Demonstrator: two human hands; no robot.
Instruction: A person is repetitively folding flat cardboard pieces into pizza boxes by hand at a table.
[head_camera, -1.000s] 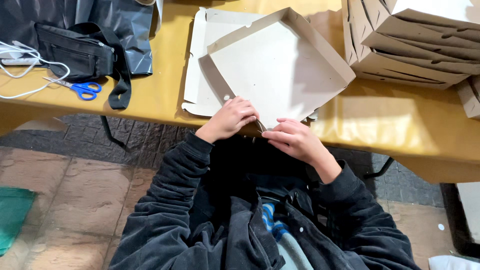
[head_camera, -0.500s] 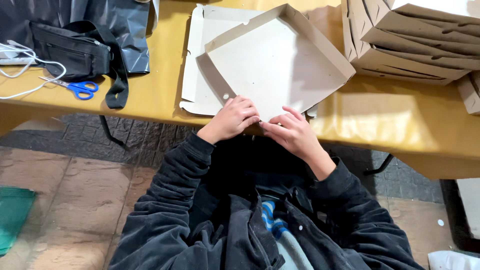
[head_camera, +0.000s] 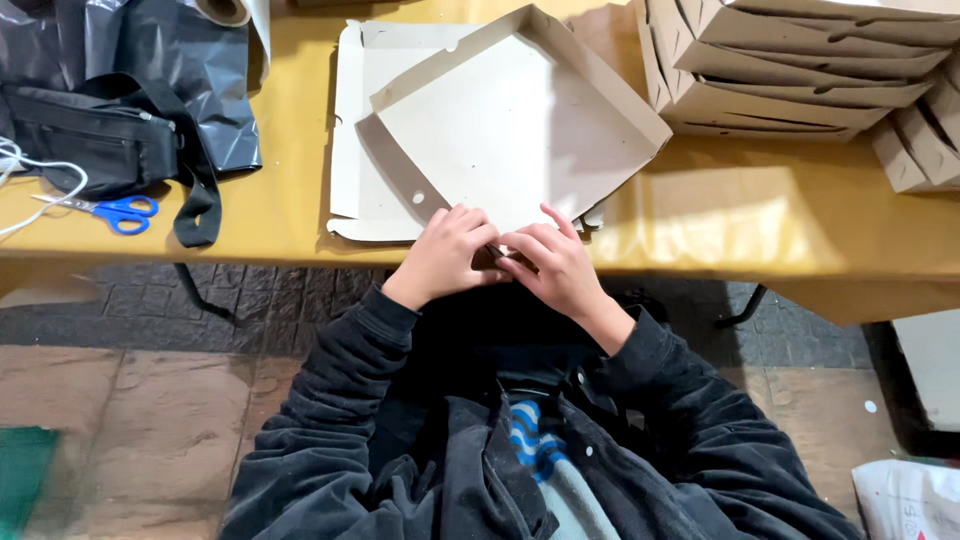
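- My left hand (head_camera: 445, 255) and right hand (head_camera: 552, 265) both pinch the near corner of the cardboard box (head_camera: 510, 120).
- Flat blank (head_camera: 350, 130) under it; blue scissors (head_camera: 115, 211) left.

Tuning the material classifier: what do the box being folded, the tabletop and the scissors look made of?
Box, held at its near corner by the left hand and right hand: looks like thin grey-beige cardboard, matte, with creased fold lines and raw edges.
Tabletop: smooth yellow surface, slight sheen; possibly laminate or painted board, can't tell.
Scissors: blue handles, likely plastic; blades thin, pale, probably metal.
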